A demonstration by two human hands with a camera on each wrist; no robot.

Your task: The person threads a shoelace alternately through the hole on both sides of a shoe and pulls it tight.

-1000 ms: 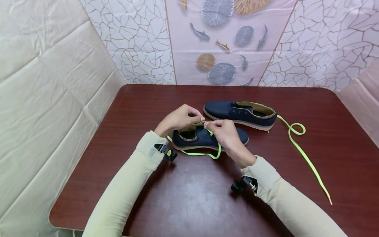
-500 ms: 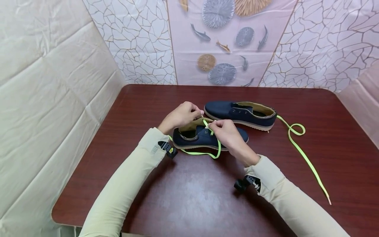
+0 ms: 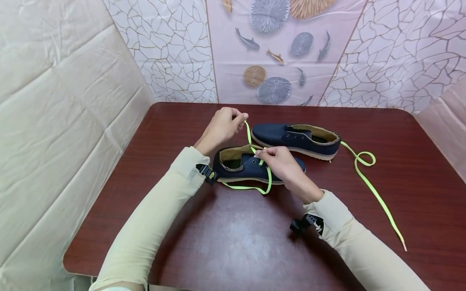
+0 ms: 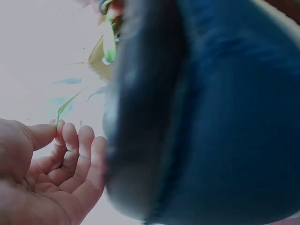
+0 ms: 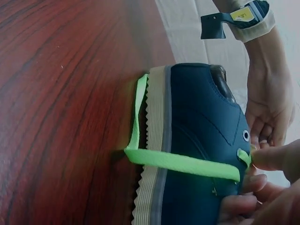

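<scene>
A navy shoe [image 3: 242, 174] with a pale ridged sole stands on the table, toe to the right. Its neon-yellow shoelace [image 3: 248, 131] runs through eyelets near the tongue. My left hand [image 3: 223, 126] pinches one end of that lace between thumb and fingertips, drawn up beyond the shoe. My right hand [image 3: 282, 163] pinches the shoe's eyelet flap from the toe side, thumb [image 5: 269, 158] beside the lace. The other part of the lace [image 5: 183, 165] crosses the near side and lies along the sole. In the left wrist view, the shoe's heel [image 4: 225, 131] looms beside the left hand.
A second navy shoe [image 3: 271, 135] sits just behind, toe left. Its loose yellow lace [image 3: 378, 194] curls across the right side of the brown table [image 3: 233, 250]. Patterned cloth [image 3: 174, 52] hangs behind the table's far edge.
My left hand has moved up and away from the shoe, pulling a longer stretch of lace out of the eyelet. My right hand stays at the flap, only slightly shifted.
</scene>
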